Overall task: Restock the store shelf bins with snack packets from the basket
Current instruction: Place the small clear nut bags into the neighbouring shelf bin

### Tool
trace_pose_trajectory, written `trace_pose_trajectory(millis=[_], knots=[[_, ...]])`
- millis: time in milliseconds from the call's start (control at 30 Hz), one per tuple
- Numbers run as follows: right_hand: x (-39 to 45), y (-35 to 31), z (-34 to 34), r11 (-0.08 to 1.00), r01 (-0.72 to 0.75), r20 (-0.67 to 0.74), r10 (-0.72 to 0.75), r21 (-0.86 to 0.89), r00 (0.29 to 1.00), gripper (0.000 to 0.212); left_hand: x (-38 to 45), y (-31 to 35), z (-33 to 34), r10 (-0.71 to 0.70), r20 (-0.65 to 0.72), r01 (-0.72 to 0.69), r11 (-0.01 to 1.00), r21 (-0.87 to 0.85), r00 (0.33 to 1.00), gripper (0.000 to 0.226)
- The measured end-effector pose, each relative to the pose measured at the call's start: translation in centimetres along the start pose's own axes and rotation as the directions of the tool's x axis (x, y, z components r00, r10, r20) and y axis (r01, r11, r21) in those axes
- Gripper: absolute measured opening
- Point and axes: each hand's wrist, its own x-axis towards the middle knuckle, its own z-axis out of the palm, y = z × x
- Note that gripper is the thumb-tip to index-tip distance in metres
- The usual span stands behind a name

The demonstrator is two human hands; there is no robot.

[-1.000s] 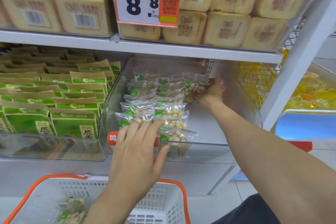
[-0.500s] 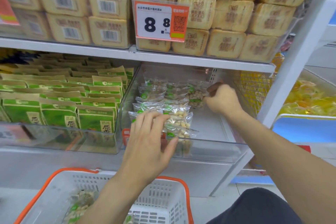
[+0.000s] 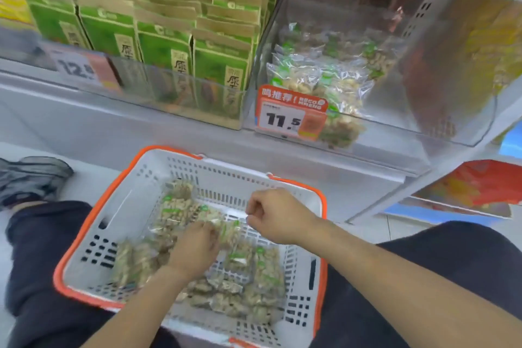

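A white basket with an orange rim (image 3: pixel 127 206) sits on the floor between my knees, holding several clear snack packets of nuts (image 3: pixel 255 272). My left hand (image 3: pixel 195 247) reaches down into the pile, its fingers curled over a snack packet (image 3: pixel 229 232). Over the basket's far right part hovers my right hand (image 3: pixel 278 216), fingers curled, with nothing visible in it. On the shelf above, the clear shelf bin (image 3: pixel 401 128) holds more of the same packets (image 3: pixel 319 79) in its left half. The image is motion-blurred.
An orange price tag reading 11.5 (image 3: pixel 291 114) hangs on the bin's front. Left of it, another clear bin holds upright green and brown bags (image 3: pixel 163 45). A shoe (image 3: pixel 31 175) shows at the far left, and red packaging (image 3: pixel 480 186) lies on the lower right shelf.
Both hands have left the shelf bin and dropped to the basket. The view has tilted down from the shelves to the basket and my knees.
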Motion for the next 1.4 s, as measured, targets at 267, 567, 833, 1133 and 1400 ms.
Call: trace_pose_trajectory(millis=[267, 567, 833, 1133, 1400], knots=[[5.8, 5.9, 13.9, 0.914, -0.402, 0.226, 0.381, 0.055, 0.897, 0.037, -2.1, -6.0, 2.7, -0.241, 0.214, 0.225, 0.970, 0.096, 0.947, 0.045], [7.5, 8.4, 17.5, 0.901, -0.333, 0.211, 0.281, 0.277, 0.936, 0.073, -0.4, -5.4, 3.0, -0.449, 0.163, 0.466, 0.881, -0.086, 0.879, 0.044], [9.1, 7.6, 17.3, 0.796, -0.431, 0.216, 0.374, 0.424, 0.902, 0.047, 1.0, -4.3, 3.1, -0.673, 0.097, 0.666, 0.682, -0.302, 0.733, 0.041], [8.9, 7.9, 16.3, 0.420, -0.494, 0.072, 0.703, 0.761, 0.708, 0.038, -0.7, -1.9, 1.0, -0.658, 0.144, 0.613, 0.569, -0.548, 0.739, 0.054], [7.2, 4.3, 9.1, 0.076, -0.413, 0.356, 0.383, 0.908, 0.852, 0.082, -2.4, -0.4, -2.8, -0.514, 0.437, 0.457, -0.096, -0.884, 0.738, 0.067]])
